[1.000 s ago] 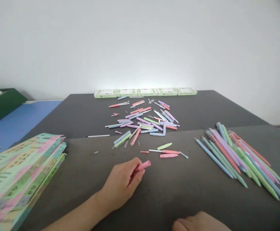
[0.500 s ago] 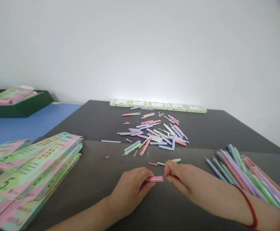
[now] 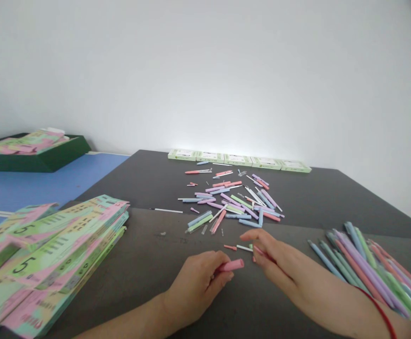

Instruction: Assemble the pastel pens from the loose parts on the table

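My left hand is closed around a pink pen barrel, whose hollow end points right toward my other hand. My right hand is a short way off, its index finger stretched out. A pink pen part shows between its thumb and fingers, mostly hidden by them. Just beyond the hands lie a small pink pen piece and a white refill. A bit of a green pen part peeks out behind the right fingers.
Pen parts in several colours are scattered over the black table. Pens lie piled at right, printed packets at left. Flat boxes line the back edge. A green tray stands on a blue surface.
My right hand has drawn away from the barrel's end and its fingers have spread; a pink part now shows in it. My left hand keeps its hold. The view has shifted slightly.
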`<state>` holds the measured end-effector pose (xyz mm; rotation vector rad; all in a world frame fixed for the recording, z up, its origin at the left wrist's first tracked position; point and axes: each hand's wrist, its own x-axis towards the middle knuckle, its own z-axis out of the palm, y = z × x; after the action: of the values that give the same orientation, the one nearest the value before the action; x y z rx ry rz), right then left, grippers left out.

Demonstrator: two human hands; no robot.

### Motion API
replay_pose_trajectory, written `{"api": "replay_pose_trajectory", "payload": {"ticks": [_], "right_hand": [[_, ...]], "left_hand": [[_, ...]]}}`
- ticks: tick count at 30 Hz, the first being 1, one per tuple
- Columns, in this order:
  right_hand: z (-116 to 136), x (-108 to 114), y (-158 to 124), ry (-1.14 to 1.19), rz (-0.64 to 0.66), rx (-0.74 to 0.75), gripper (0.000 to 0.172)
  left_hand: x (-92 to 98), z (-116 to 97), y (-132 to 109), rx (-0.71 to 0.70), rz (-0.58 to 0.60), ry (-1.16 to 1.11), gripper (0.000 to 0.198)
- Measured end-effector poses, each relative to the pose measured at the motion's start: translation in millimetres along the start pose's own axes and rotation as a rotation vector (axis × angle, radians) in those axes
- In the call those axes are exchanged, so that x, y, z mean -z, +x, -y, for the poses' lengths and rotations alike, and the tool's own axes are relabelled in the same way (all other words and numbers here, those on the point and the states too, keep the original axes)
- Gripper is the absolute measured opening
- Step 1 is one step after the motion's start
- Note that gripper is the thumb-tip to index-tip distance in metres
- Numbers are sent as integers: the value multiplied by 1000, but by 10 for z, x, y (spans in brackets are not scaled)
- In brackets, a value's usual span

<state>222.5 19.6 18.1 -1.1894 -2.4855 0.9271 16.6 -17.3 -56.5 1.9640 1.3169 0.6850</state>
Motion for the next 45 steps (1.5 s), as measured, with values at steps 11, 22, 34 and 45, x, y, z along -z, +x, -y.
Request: {"api": "replay_pose_trajectory", "payload": {"ticks": [11, 22, 34, 45], "right_hand": [[-125, -180, -122, 81, -43, 22, 40], [-249, -443, -52, -96, 35, 100, 74], [-99, -272, -99, 106, -69, 31, 54], [-146, -353, -66, 7, -227, 111, 7]], "left_hand": [[-17, 34, -1, -44, -34, 30, 12], [-27, 32, 7, -86, 10, 156, 10], [-25, 6, 3, -41, 21, 121, 12], [-24, 11, 3, -49, 41, 138, 15]]}}
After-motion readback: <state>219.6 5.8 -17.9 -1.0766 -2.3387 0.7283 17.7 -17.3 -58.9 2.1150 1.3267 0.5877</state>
